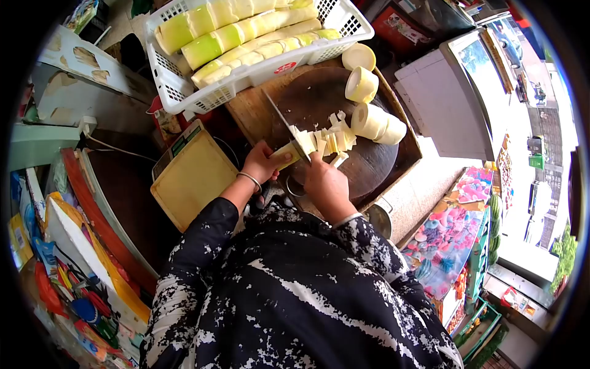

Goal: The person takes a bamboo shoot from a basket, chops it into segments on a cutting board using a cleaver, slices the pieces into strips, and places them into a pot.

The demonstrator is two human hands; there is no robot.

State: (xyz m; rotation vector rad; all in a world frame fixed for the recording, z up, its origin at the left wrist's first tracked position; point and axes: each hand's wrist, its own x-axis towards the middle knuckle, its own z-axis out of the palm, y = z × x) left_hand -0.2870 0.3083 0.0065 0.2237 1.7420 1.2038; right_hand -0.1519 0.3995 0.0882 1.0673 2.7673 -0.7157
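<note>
My right hand (326, 184) is closed round the handle of a kitchen knife (283, 120), whose blade points up and away to the left. My left hand (263, 162) grips a pale piece of bamboo shoot (287, 155) close to the left side of the blade. Cut bamboo shoot pieces (332, 138) lie heaped just right of the blade on a dark round chopping board (375, 161). Thick peeled bamboo shoot sections (376, 123) rest along the board's right side, and another chunk (361, 85) stands farther back. The knife handle is mostly hidden by my fingers.
A white plastic basket (215, 93) of long bamboo shoots (246, 35) stands behind the board. To the left is a scale (193, 178) with a yellowish tray. A wooden frame (243, 114) surrounds the board. A metal pot (379, 221) sits at the right, near a white cabinet (439, 92).
</note>
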